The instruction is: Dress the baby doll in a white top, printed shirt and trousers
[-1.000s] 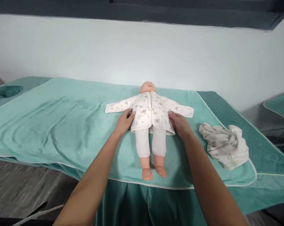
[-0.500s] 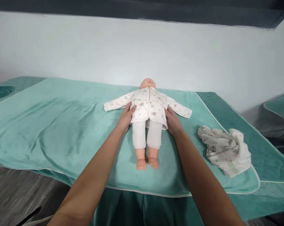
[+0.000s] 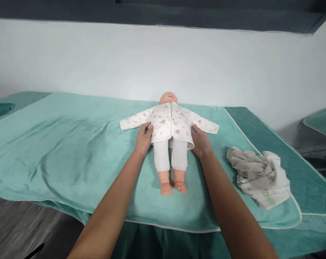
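A baby doll (image 3: 168, 99) lies on its back on a teal towel (image 3: 71, 144), head toward the wall. It wears a white printed shirt (image 3: 170, 122) with both sleeves spread out sideways, and white leggings (image 3: 171, 158). My left hand (image 3: 144, 138) grips the doll's left flank at the shirt hem, fingers curled round it. On the other flank my right hand (image 3: 200, 142) is pressed in the same way. The doll's bare feet (image 3: 173, 187) point toward me.
A crumpled white printed garment (image 3: 260, 176) lies on the towel to the right of the doll. The towel covers a padded table against a white wall. A second teal-covered table (image 3: 321, 122) shows at the far right edge. Grey floor lies below left.
Both hands slid the doll a little away from me and back, staying on its sides. The legs came closer together. The view shifted slightly.
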`<state>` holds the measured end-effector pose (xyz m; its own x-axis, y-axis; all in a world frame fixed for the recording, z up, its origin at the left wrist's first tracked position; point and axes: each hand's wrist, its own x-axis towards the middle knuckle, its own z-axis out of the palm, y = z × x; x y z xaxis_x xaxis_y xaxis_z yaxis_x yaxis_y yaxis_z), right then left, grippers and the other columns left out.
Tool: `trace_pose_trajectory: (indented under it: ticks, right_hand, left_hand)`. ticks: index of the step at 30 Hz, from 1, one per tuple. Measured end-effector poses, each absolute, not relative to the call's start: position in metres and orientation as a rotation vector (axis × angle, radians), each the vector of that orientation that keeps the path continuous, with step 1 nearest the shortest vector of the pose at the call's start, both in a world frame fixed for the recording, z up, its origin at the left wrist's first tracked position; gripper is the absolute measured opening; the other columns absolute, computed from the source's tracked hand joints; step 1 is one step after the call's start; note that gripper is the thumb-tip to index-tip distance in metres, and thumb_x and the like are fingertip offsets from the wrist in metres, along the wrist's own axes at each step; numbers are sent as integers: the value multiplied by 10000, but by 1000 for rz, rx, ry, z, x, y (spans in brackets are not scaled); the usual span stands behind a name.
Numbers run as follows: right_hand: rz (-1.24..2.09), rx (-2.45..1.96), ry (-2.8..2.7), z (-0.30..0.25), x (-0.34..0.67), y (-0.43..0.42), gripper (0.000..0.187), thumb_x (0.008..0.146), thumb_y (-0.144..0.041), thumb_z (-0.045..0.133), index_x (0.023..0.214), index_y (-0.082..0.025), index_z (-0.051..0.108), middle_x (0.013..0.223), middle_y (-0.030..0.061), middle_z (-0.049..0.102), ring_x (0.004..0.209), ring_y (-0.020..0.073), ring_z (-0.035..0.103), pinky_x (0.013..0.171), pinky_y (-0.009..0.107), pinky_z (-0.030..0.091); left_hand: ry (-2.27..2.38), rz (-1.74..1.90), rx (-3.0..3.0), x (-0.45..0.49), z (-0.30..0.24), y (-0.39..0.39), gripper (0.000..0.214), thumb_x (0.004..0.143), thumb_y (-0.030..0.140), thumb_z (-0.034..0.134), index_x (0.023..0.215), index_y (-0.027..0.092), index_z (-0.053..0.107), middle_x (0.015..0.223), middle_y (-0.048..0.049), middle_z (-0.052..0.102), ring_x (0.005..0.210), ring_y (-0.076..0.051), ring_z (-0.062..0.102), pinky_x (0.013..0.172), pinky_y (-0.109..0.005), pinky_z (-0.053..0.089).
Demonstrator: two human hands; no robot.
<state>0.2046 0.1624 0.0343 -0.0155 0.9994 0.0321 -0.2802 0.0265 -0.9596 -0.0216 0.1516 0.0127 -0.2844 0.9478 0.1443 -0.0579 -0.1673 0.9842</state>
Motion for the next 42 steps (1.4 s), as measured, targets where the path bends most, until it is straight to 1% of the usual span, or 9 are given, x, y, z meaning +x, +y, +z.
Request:
trace_pose_trajectory:
  ticks: [3, 5, 10, 15, 21, 26, 30, 36, 42]
  right_hand:
    - [1455, -851, -813, 31, 220, 168, 359, 917, -519, 531, 1107, -232, 633, 1212, 110, 700, 1261, 277, 617, 1048, 512, 541]
    - [1436, -811, -661, 29, 233, 173, 327, 909, -483, 551, 1122, -238, 592, 1282, 124, 652, 1289, 261, 602, 1062, 525, 537]
    - [1330, -777, -495, 28, 260, 182, 368, 897, -402, 567, 1223, -237, 530, 1461, 151, 502, 1378, 213, 527, 1105, 487, 503]
    - [1157, -784, -529, 23, 275, 188, 363, 886, -422, 536, 1216, -272, 549, 1525, 115, 458, 1433, 202, 469, 1116, 487, 481]
    - [1080, -912, -622, 17, 269, 185, 338, 811, -393, 582, 1129, -278, 579, 1456, 115, 532, 1362, 201, 540, 1107, 463, 476]
    - [878, -1002, -840, 14, 237, 148, 575, 701, -329, 769, 1227, -268, 546, 1446, 99, 556, 1335, 210, 558, 1157, 427, 419]
    - [747, -1099, -1123, 11, 220, 105, 541, 797, -421, 730, 1273, -227, 562, 1440, 128, 567, 1284, 226, 583, 1130, 439, 439]
    - [504, -1293, -1411, 10, 214, 84, 393, 838, -352, 667, 1208, -221, 647, 1172, 108, 680, 1058, 240, 632, 949, 439, 540]
    - [124, -1156, -1587, 22, 200, 99, 317, 906, -193, 489, 1165, -246, 665, 1184, 108, 638, 1158, 261, 571, 1046, 459, 458]
  left_hand:
    - [1334, 1611, 1049, -28, 12, 152, 335, 860, 371, 657, 1147, 198, 659, 927, -34, 634, 877, -174, 640, 878, -344, 552]
    - [1277, 1663, 862, -38, 15, 152, 348, 829, 309, 663, 1155, 210, 593, 915, -21, 600, 812, -157, 648, 804, -328, 570]
    - [951, 1724, 518, -73, 24, 148, 296, 827, 244, 612, 1070, 241, 444, 1164, -90, 587, 1000, -213, 715, 933, -426, 594]
    - [920, 1812, 435, -83, 24, 147, 267, 847, 227, 568, 1084, 252, 447, 1385, -122, 512, 1170, -189, 654, 1011, -403, 569]
    - [1070, 1786, 791, -63, 21, 140, 358, 752, 201, 636, 1095, 252, 546, 1311, -89, 597, 1115, -202, 671, 975, -389, 554]
    - [1135, 1554, 1203, -48, 21, 111, 533, 639, 107, 599, 1145, 274, 610, 1313, -68, 626, 1141, -238, 636, 890, -365, 537]
    - [1228, 1449, 1406, -44, 18, 94, 626, 674, 113, 628, 1278, 270, 580, 1338, -92, 604, 1188, -253, 592, 974, -396, 494]
    - [1544, 1400, 1770, -39, 11, 93, 266, 827, 211, 599, 1089, 236, 638, 1100, -71, 623, 1003, -232, 604, 933, -393, 495]
    - [1513, 1568, 2058, -31, 17, 96, 346, 901, 172, 471, 1196, 232, 640, 1258, -111, 607, 1232, -264, 544, 1073, -408, 422]
